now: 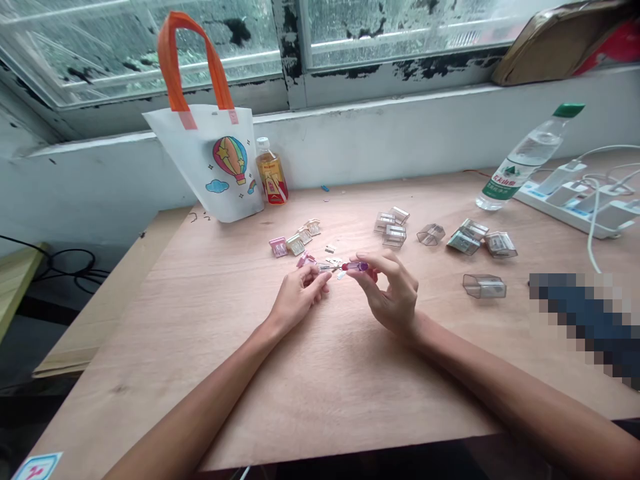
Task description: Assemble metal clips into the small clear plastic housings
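Note:
Over the middle of the wooden table, my right hand [393, 293] pinches a small screwdriver [356, 267] by its red and purple handle. Its shaft points left, toward my left hand [300, 293]. Between the thumb and fingers of that hand is a small pale sharpener piece [325, 267], mostly covered by the fingertips. Small blades and bits [331, 249] lie just beyond the two hands. A pink sharpener insert [306, 259] rests by my left fingertips. Behind it are another pink insert [279, 247] and several cream inserts [296, 244].
Clear grey sharpener cases [395, 235] stand in groups at centre right, with one case [484, 287] nearer me. A white bag [200, 160], a drink bottle [271, 177], a water bottle [525, 160] and a power strip [565, 207] line the back. A pixelated patch covers the right side.

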### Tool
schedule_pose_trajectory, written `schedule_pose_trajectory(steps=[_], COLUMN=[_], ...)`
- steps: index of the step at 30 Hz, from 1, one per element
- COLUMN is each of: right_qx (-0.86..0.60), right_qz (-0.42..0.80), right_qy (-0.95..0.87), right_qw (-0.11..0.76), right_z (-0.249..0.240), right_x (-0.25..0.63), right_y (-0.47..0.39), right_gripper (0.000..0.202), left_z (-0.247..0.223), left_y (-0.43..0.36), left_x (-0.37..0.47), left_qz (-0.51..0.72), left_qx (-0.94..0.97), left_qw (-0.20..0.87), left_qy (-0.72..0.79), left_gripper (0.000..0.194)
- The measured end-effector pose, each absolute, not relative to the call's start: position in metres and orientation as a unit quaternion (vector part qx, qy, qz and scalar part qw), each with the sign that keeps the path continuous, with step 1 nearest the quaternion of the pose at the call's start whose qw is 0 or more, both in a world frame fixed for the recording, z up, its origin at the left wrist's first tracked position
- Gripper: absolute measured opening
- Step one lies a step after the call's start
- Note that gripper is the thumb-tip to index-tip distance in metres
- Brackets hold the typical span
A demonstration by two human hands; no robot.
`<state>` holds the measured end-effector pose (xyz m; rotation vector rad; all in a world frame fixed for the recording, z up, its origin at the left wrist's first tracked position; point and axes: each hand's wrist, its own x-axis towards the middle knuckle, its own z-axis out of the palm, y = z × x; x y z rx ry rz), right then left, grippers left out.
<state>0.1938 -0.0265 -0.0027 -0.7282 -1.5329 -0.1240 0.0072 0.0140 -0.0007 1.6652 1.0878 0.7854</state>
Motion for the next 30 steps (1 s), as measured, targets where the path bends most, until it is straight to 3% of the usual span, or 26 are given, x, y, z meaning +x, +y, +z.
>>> schedule_pose_trajectory(steps=[15,22,25,30], right_qx=[-0.307,-0.410,-0.495,-0.580], right_qz=[-0.082,0.075,0.120,0.007], right_qy=[-0.702,-0.549,-0.569,-0.686], right_qw=[0.637,0.724,0.646,0.439], right_z=[-0.008,-0.017,-0.024,-0.032], right_x=[0.204,0.229,0.244,0.258], right_y=[-0.012,0.012,0.022,0.034], right_gripper=[0.039,0.024,0.024,0.024], left_z=[0.005,0.006,0.007,0.004], left_y=[0.017,0.022,0.022,0.022], left_x=[0.006,0.005,0.004,0.001], left_qz=[0.312,0.319,0.322,0.328], left_qx=[0.659,0.624,0.624,0.630], left_qw=[0.508,0.541,0.544,0.542], left_qy=[0.459,0.465,0.459,0.449], left_gripper=[0.039,0.040,0.042,0.041])
